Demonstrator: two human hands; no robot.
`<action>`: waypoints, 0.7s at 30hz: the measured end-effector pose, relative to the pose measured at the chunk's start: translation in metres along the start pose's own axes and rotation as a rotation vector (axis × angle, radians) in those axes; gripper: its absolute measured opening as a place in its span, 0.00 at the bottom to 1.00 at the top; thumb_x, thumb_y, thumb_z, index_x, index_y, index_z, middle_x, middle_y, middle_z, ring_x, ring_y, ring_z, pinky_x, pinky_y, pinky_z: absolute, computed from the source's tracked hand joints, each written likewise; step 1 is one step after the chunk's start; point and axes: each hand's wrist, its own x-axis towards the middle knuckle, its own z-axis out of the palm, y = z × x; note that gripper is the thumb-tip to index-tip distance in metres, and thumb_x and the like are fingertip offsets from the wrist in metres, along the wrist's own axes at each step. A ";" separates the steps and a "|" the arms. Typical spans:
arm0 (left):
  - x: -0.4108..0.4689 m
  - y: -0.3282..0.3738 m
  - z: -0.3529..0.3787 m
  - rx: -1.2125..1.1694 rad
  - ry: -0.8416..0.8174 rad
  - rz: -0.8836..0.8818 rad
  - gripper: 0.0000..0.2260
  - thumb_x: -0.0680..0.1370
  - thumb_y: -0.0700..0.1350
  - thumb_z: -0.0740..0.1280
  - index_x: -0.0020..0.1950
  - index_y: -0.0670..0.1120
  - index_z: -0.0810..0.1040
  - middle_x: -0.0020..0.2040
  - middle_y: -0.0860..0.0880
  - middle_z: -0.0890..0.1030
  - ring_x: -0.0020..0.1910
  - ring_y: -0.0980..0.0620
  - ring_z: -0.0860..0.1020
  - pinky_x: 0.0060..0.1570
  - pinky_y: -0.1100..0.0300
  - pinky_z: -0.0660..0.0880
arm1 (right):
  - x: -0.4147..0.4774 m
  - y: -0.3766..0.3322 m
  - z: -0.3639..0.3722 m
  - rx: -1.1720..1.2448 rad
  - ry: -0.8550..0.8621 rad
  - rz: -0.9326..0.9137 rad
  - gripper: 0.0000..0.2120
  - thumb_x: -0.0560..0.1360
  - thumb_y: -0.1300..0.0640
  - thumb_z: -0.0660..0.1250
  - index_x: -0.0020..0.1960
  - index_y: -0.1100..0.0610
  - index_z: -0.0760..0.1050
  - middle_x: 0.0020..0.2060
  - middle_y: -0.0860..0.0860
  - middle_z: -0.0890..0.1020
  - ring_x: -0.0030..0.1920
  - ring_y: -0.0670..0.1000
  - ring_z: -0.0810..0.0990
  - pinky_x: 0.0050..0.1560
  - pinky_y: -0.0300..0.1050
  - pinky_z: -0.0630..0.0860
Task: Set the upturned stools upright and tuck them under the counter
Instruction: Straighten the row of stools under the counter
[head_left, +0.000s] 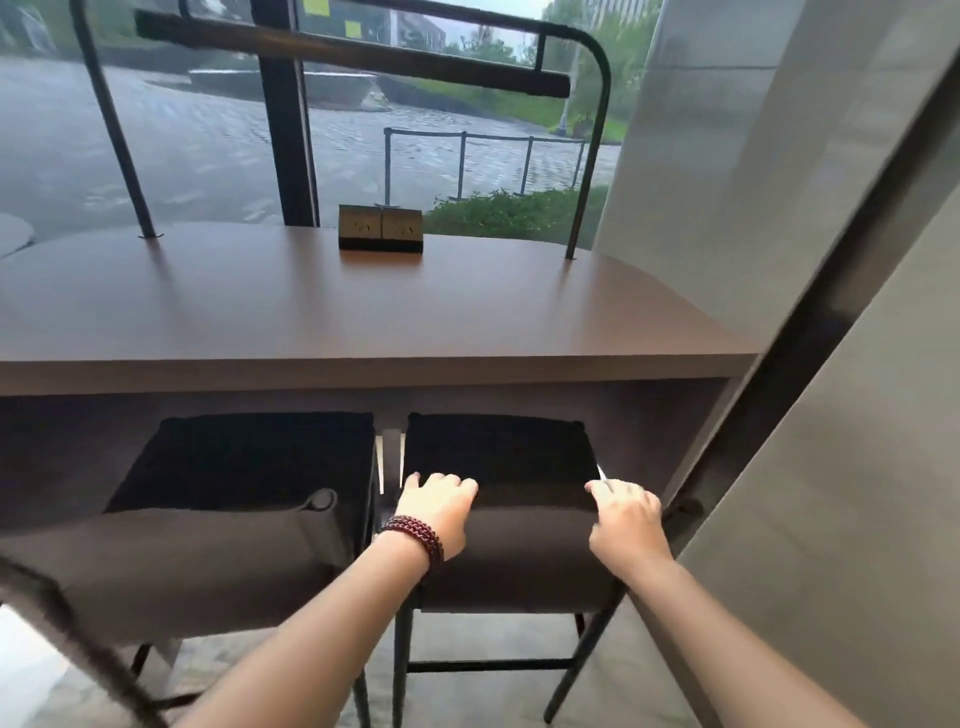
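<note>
Two dark cushioned stools stand upright, side by side, their far halves under the brown counter (363, 358). My left hand (439, 512), with a red bead bracelet at the wrist, rests on the left part of the right stool (524, 545) seat, fingers bent over the cushion. My right hand (626, 517) lies at the same seat's right edge, fingers loosely curled against it. The left stool (208, 551) stands untouched next to it. The stools' legs show below, on the grey floor.
A double socket box (381, 227) sits on the counter's far side by the window. A black metal rail frame (597, 130) rises from the countertop. A grey wall with a dark slanted strip (779, 364) closes in the right. A blurred dark bar (78, 654) crosses the lower left.
</note>
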 end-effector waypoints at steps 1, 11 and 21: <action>0.003 0.005 0.003 0.073 -0.026 -0.031 0.22 0.75 0.39 0.62 0.70 0.47 0.66 0.67 0.45 0.72 0.69 0.45 0.67 0.72 0.43 0.55 | -0.001 0.015 0.001 -0.063 -0.034 -0.010 0.26 0.70 0.65 0.62 0.68 0.54 0.71 0.62 0.51 0.76 0.68 0.56 0.70 0.69 0.51 0.60; 0.005 -0.012 0.019 0.236 -0.011 -0.174 0.16 0.78 0.39 0.61 0.65 0.45 0.72 0.65 0.46 0.73 0.68 0.47 0.66 0.62 0.53 0.68 | 0.014 0.080 0.010 -0.355 -0.183 -0.093 0.26 0.70 0.68 0.67 0.65 0.53 0.71 0.60 0.50 0.77 0.67 0.56 0.69 0.64 0.63 0.65; 0.012 0.009 0.026 0.278 0.081 -0.172 0.15 0.78 0.36 0.57 0.63 0.43 0.72 0.63 0.45 0.74 0.67 0.45 0.67 0.62 0.53 0.67 | 0.036 0.108 0.000 -0.414 -0.124 -0.192 0.18 0.58 0.68 0.78 0.45 0.55 0.81 0.38 0.51 0.84 0.46 0.56 0.82 0.43 0.56 0.76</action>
